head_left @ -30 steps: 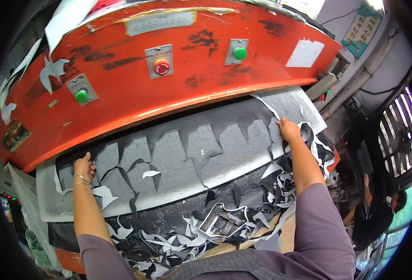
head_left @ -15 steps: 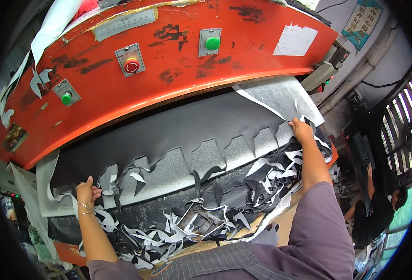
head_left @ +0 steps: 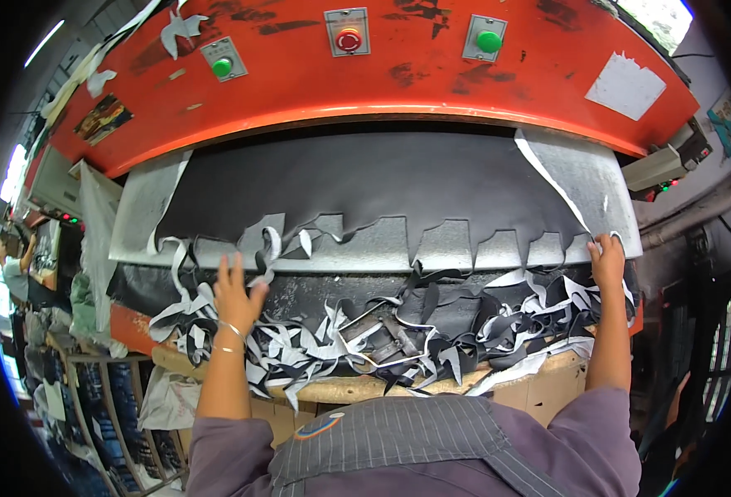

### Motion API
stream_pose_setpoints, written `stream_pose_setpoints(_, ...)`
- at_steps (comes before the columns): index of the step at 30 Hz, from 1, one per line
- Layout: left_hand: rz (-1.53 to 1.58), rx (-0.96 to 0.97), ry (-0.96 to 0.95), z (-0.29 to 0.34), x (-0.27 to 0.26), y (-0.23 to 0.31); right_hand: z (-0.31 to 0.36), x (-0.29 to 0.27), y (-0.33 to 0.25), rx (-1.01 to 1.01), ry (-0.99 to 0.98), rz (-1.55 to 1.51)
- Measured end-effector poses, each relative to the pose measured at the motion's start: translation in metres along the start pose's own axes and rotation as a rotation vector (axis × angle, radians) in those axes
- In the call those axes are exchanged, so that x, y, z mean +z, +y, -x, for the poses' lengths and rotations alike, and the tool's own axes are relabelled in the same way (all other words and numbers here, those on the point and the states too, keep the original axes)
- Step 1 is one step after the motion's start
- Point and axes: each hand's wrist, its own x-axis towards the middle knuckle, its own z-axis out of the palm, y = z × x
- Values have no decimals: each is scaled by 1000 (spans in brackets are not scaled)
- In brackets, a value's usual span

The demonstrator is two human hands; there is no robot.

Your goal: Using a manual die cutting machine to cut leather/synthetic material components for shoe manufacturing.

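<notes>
A wide black sheet with a pale underside, perhaps synthetic leather, lies across a grey-white board. Cut-outs notch its near edge. My left hand hovers fingers spread over the board's near edge, holding nothing, with a dangling offcut strip just beyond its fingertips. At the sheet's near right corner, my right hand is closed with its fingertips on the edge, pinching it. Tangled black and white offcuts lie between my arms. Among them sits a metal cutting die.
Behind the sheet stands an orange press beam with two green buttons and a red button. A wooden ledge runs along the near side. Clear plastic film hangs at left, where another person is visible farther off.
My left hand has let go of the sheet's left part and opened above the near edge. My right hand stays at the right corner. The view has turned to the left.
</notes>
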Motion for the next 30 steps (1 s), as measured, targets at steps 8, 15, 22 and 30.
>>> stream_pose_setpoints(8, -236, -52, -859, 31, -146, 33, 38, -47, -248, -1002, -523, -422)
stream_pose_setpoints(15, 256, 345, -254, -48, -83, 116, 94, 3, -366, -1335, -384, -559)
stream_pose_setpoints(22, 19, 469, -255, -62, 7, 151, 71, 16, -360, -1320, -296, -448)
stream_pose_setpoints(30, 120, 398, -878, 25, -39, 134, 17, -33, -240, -675, -529, -504)
